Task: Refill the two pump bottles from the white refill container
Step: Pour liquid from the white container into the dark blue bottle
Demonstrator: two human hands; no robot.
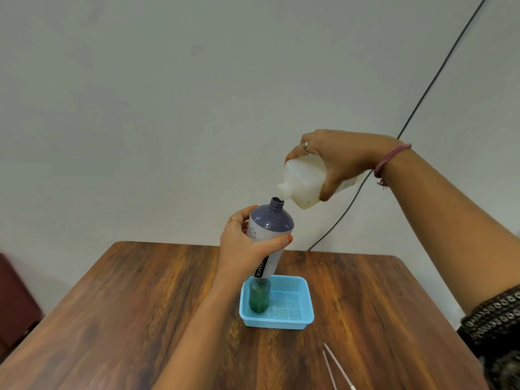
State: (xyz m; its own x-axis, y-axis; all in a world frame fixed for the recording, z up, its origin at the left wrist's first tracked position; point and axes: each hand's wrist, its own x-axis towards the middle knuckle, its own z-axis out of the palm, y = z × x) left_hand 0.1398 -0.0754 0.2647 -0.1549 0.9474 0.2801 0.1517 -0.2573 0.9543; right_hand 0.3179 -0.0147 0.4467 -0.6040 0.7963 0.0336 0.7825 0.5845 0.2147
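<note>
Both hands grip: the left hand [244, 243] wraps a purple-topped bottle [268, 235] held above the blue basket [305, 313], while the right hand [342, 159] tilts the white refill container [305, 181], spout at the bottle's open neck.

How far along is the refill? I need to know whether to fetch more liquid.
Done: the purple bottle has its pump off. In hand: the left hand holds it raised while the right hand tips the white container at its neck. Left: the green bottle waits in the blue basket.
</note>
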